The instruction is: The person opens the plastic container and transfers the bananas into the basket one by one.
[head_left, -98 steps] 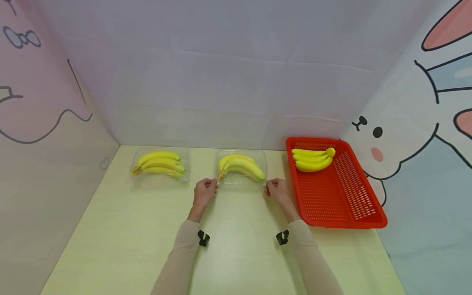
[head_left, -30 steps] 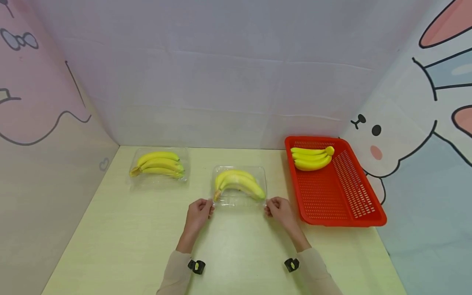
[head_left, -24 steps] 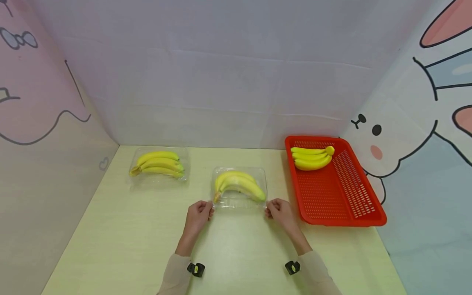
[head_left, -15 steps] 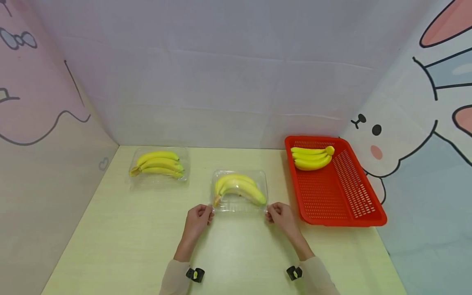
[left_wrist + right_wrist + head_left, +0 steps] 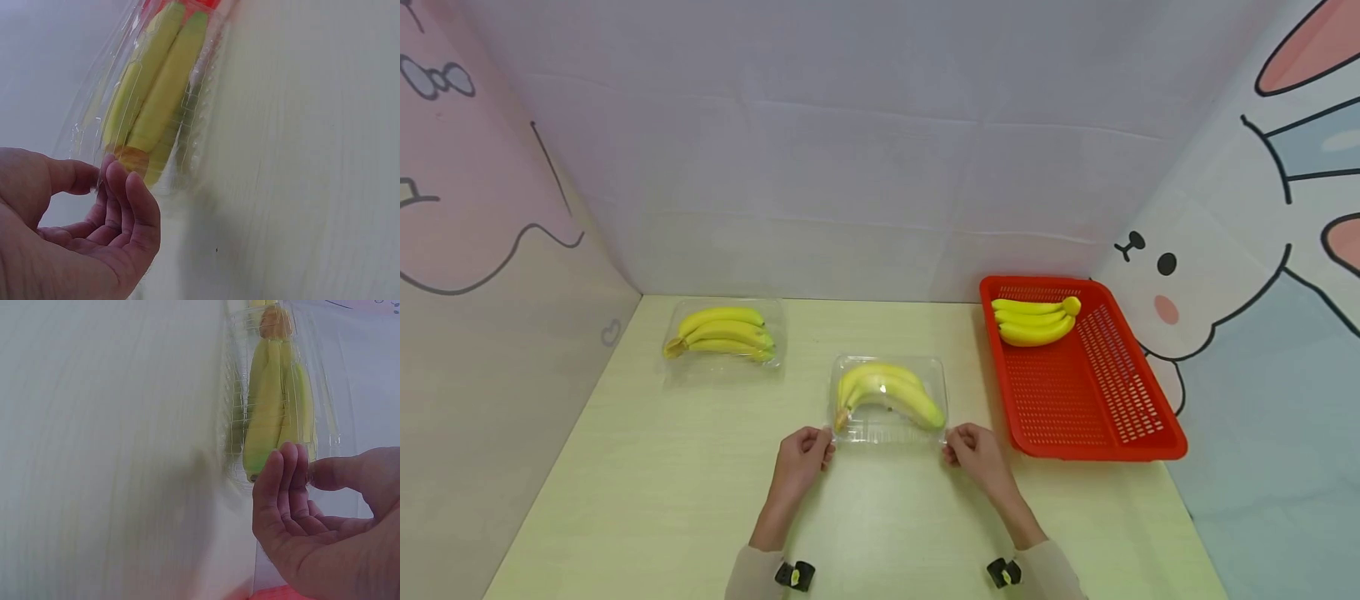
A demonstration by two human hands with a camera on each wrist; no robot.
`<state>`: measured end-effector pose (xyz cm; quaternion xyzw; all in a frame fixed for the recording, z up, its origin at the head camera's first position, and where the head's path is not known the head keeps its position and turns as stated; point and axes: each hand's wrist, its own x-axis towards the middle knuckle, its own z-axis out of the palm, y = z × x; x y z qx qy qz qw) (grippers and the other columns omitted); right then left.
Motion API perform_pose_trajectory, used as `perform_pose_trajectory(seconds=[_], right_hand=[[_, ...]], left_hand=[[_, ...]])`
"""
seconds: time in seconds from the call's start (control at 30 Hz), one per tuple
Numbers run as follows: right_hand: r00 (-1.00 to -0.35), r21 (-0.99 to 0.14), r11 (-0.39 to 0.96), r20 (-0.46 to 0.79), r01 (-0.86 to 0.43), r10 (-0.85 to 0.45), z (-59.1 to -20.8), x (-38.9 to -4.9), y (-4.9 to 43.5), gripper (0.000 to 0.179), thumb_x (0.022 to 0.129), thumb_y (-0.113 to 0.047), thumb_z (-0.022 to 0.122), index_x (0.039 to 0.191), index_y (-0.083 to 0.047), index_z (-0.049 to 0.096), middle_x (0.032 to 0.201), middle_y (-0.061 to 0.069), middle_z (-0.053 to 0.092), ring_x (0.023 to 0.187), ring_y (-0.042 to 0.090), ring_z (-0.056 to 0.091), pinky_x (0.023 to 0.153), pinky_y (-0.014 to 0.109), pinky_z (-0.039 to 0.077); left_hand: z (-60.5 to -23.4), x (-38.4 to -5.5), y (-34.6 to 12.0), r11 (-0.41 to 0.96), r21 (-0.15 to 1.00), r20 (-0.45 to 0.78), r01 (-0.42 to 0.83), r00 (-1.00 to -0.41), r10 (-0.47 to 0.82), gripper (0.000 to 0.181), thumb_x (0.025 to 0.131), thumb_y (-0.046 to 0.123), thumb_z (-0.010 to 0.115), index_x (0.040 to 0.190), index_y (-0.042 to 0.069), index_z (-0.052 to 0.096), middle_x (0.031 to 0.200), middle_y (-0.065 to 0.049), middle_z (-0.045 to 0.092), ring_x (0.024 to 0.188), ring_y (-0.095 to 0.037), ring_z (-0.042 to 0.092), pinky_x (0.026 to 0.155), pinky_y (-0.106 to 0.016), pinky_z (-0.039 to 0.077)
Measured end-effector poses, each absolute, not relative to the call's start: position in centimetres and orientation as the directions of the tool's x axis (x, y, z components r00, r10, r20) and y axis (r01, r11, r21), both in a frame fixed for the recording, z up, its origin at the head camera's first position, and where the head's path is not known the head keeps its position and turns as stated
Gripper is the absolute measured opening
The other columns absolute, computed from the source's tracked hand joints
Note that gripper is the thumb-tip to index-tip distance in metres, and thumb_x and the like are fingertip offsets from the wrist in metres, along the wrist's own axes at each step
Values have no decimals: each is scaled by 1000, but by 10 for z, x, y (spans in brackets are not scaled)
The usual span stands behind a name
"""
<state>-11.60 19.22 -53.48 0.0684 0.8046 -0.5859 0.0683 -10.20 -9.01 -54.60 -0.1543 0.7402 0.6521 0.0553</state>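
A clear plastic clamshell box [image 5: 872,434] holds a bunch of bananas [image 5: 891,390] in the middle of the table, its lid lying over the fruit. My left hand [image 5: 800,458] pinches the box's near left corner between thumb and fingers. At the near right corner, the thumb and fingertips of my right hand [image 5: 981,458] pinch the edge. The left wrist view shows the bananas' brown stem end [image 5: 132,159] just beyond my left fingertips. Close to my right fingers in the right wrist view is a greenish banana tip [image 5: 255,467].
Another clear box [image 5: 778,315] with a banana bunch [image 5: 726,332] stands at the back left. To the right is a red perforated basket [image 5: 1052,417] with a yellow banana bunch [image 5: 1033,325] at its far end. Fabric walls enclose the table's back and sides.
Both hands have drawn the middle box with its bananas toward the person, away from the back wall, keeping their grip on its near corners. The other box and the basket stay put.
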Motion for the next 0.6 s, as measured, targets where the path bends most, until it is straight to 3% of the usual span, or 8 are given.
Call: perform_pose_trajectory(seconds=[0.6], right_hand=[[-979, -923, 325, -194, 205, 65, -538, -95, 193, 14, 100, -2, 64, 94, 11, 67, 78, 14, 70, 69, 20, 67, 65, 34, 61]], left_hand=[[-549, -81, -89, 116, 947, -281, -300, -947, -155, 20, 102, 9, 59, 95, -9, 65, 80, -14, 68, 67, -13, 58, 58, -22, 53]])
